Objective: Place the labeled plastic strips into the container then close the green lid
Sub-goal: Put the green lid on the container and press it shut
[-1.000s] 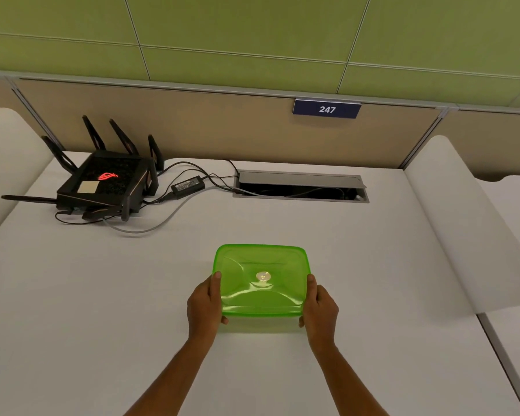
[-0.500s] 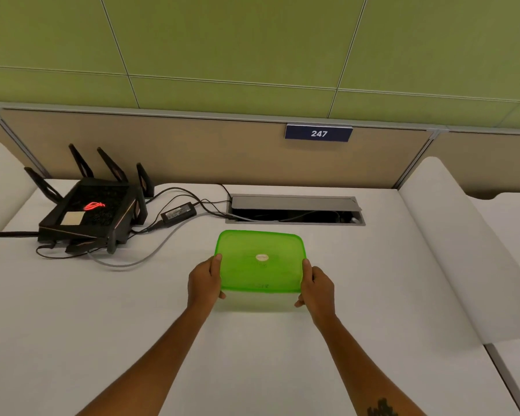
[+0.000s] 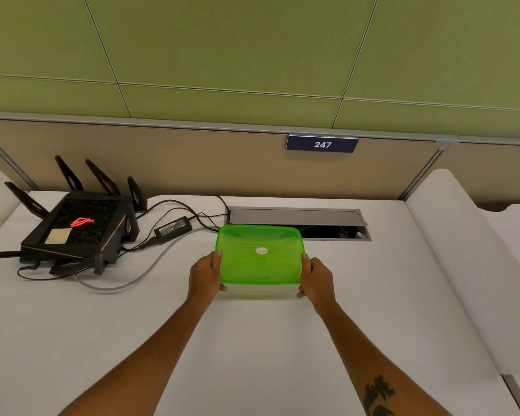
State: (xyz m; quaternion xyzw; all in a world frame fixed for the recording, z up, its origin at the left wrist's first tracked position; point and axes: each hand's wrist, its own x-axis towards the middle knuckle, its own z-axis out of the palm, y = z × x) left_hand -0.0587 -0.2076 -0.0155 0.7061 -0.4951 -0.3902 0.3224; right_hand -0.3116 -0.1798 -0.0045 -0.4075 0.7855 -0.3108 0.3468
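Green lid (image 3: 260,256) bears a small unreadable sticker; sign (image 3: 322,144) reads 247.

Translucent glossy plastic green lid (image 3: 260,256) over a smooth matt white table (image 3: 252,355)

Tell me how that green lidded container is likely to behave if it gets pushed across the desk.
The green container looks like thin translucent plastic, so probably light and a little flexible at the walls. Its low, wide, flat shape suggests it would slide rather than tip or roll on the smooth white desk. The left hand and right hand grip opposite sides, so smooth plastic may be slippery.
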